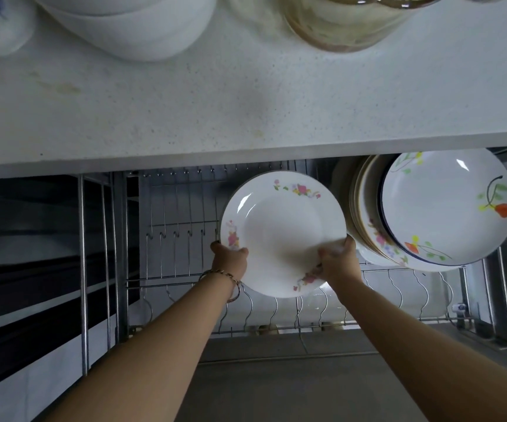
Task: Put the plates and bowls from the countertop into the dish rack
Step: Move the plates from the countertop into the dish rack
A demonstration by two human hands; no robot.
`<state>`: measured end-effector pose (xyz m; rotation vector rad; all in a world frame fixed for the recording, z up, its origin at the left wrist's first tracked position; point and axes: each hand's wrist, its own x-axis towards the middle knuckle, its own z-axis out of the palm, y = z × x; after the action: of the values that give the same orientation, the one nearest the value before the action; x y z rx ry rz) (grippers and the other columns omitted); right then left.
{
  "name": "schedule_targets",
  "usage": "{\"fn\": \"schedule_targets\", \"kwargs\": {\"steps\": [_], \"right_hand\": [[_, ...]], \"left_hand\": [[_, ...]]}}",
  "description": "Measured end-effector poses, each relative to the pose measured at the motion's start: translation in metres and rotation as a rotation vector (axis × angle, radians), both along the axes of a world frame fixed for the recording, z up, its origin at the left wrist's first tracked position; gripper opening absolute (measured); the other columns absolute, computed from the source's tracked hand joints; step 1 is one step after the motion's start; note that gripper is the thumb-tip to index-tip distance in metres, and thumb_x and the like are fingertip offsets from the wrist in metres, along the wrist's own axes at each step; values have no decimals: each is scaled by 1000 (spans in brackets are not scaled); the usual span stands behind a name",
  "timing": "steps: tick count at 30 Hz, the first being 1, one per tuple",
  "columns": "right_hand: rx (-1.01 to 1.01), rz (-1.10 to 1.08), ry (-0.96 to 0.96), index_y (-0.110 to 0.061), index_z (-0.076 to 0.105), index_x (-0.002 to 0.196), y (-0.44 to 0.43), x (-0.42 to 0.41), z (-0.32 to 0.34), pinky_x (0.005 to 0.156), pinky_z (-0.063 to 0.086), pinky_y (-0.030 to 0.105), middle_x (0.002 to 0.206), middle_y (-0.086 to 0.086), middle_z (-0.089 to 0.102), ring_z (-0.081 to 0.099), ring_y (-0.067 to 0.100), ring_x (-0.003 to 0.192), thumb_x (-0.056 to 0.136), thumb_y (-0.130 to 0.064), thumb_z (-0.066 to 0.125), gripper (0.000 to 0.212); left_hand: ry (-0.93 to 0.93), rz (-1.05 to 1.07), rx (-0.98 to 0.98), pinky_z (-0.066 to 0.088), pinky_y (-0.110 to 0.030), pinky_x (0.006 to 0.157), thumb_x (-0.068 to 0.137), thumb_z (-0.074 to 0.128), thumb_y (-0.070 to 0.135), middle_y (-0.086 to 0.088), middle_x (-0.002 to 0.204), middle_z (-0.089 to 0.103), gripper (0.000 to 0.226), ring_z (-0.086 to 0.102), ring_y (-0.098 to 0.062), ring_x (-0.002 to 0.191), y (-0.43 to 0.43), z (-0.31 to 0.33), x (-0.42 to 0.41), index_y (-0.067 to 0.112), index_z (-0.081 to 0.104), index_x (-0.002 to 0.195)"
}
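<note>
Both hands, left (231, 258) and right (337, 258), grip the floral plate (282, 233) by its rim; best lower it upright into a free dish rack (246, 303) slot beside the stacked plates (447, 208).

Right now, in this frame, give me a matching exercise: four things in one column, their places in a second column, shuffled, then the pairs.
Things
1. white plate with pink flower sprigs
2. white plate with orange flowers and dark rim
3. stacked white bowls
4. thin gold bracelet

Places
A. on the speckled white countertop
B. round the left wrist
C. standing in the wire dish rack, right side
D. gripped by left hand and right hand

Pairs: 1-D, 2-C, 3-A, 4-B
</note>
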<state>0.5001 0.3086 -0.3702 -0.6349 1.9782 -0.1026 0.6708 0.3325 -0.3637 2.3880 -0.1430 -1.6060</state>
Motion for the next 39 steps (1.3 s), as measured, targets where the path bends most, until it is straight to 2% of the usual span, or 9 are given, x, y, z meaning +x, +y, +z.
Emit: {"fn": "schedule_targets", "kwargs": {"steps": [5, 9, 13, 15, 18, 22, 25, 31, 39], "right_hand": [[10, 63, 15, -7, 44, 127, -6, -5, 13, 88, 53, 39, 107, 13, 64, 65, 31, 91, 83, -13, 59, 47], [105, 233, 72, -2, 37, 138, -9, -17, 36, 93, 43, 33, 129, 18, 56, 55, 32, 119, 88, -24, 60, 60], [214, 506, -5, 6, 56, 122, -13, -40, 77, 58, 40, 19, 100, 14, 60, 54, 24, 78, 92, -25, 53, 43], [229, 600, -11, 5, 59, 120, -17, -55, 108, 55, 36, 17, 109, 20, 64, 54, 25, 82, 92, -21, 51, 39], [143, 750, 15, 8, 56, 122, -28, -84, 162, 79, 48, 27, 132, 21, 55, 57, 33, 112, 92, -21, 50, 42], [64, 797, 82, -8, 49, 134, -48, -144, 235, 102, 38, 26, 141, 9, 48, 49, 24, 127, 92, -29, 52, 47], [-30, 823, 154, -10, 48, 133, -68, -203, 280, 104, 38, 27, 139, 10, 51, 50, 24, 127, 93, -30, 51, 45], [-157, 856, 283, -10, 46, 136, -112, -352, 337, 105, 38, 29, 140, 10, 51, 48, 25, 128, 94, -25, 47, 44], [-207, 1032, 401, -11, 44, 137, -171, -513, 384, 106, 38, 31, 143, 9, 46, 46, 24, 131, 95, -22, 43, 43]], "left_hand": [[-7, -16, 15, 49, -35, 71, 90, 52, 12, -4, 78, 44, 49, 45, -14, 63, 4, 1, 1, 2, 29, 131], [-159, -159, 44, 52, -37, 85, 89, 50, 17, -19, 127, 50, 52, 60, -33, 102, 5, 24, 2, 4, 30, 136], [-205, -518, -35, 46, -38, 101, 89, 45, 12, -20, 137, 43, 48, 52, -35, 119, -3, 69, -7, 5, 38, 135], [-167, -727, -73, 41, -28, 104, 91, 42, 13, -13, 139, 47, 42, 49, -29, 125, -13, 101, -21, 8, 45, 133], [-128, -936, -146, 43, -26, 95, 92, 41, 13, -8, 120, 61, 30, 57, -24, 107, -34, 155, -57, 13, 60, 114], [-143, -1118, -244, 42, -27, 72, 90, 38, 7, -13, 78, 58, 28, 55, -25, 81, -71, 224, -127, 14, 57, 70], [-158, -1163, -367, 36, -24, 66, 88, 41, 6, -13, 81, 52, 33, 49, -22, 74, -100, 266, -193, 20, 46, 59], [-167, -1137, -538, 43, -25, 74, 90, 42, 6, -20, 93, 59, 23, 54, -24, 82, -141, 319, -340, 12, 65, 91], [-241, -966, -583, 46, -27, 77, 87, 43, 4, -14, 96, 64, 23, 57, -24, 88, -193, 356, -492, 6, 66, 91]]}}
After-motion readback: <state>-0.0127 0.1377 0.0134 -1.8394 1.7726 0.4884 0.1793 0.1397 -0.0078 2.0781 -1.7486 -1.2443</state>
